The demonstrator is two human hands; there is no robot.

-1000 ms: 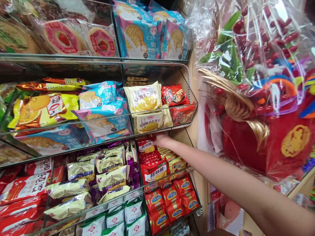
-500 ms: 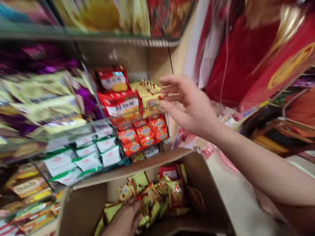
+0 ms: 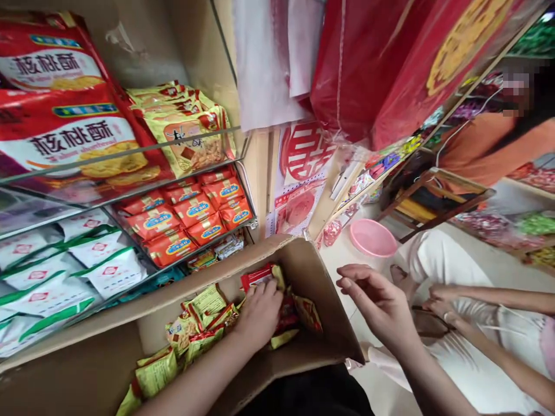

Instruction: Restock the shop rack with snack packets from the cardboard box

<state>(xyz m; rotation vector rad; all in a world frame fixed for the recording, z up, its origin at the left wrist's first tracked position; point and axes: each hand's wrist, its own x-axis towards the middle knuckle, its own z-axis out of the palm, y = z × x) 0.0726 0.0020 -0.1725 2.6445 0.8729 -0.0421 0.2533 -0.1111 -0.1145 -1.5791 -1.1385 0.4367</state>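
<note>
My left hand (image 3: 262,309) reaches down into a cardboard box (image 3: 318,277), fingers bent over a snack packet whose outline they mostly hide. Small yellow-and-red snack packets (image 3: 158,372) lie loose around it, and a red packet (image 3: 258,277) pokes out just beyond the fingertips. Outside the box's right wall, my right hand (image 3: 377,300) hovers with its fingers loosely curved and nothing visible in it. On the shelf ahead stands a row of similar yellow packets (image 3: 197,141).
Large red bags (image 3: 82,138), small orange-red packs (image 3: 191,211) and white-green packets (image 3: 99,254) fill the shelves. Red bags (image 3: 359,75) hang at upper right. A pink basin (image 3: 373,237) is on the floor. Another person's hands (image 3: 442,303) are close on the right.
The view has swung right and closer to the shelf. My right hand has come down from beside the yellow packets to beyond the box. My left hand has moved toward the box's right end.
</note>
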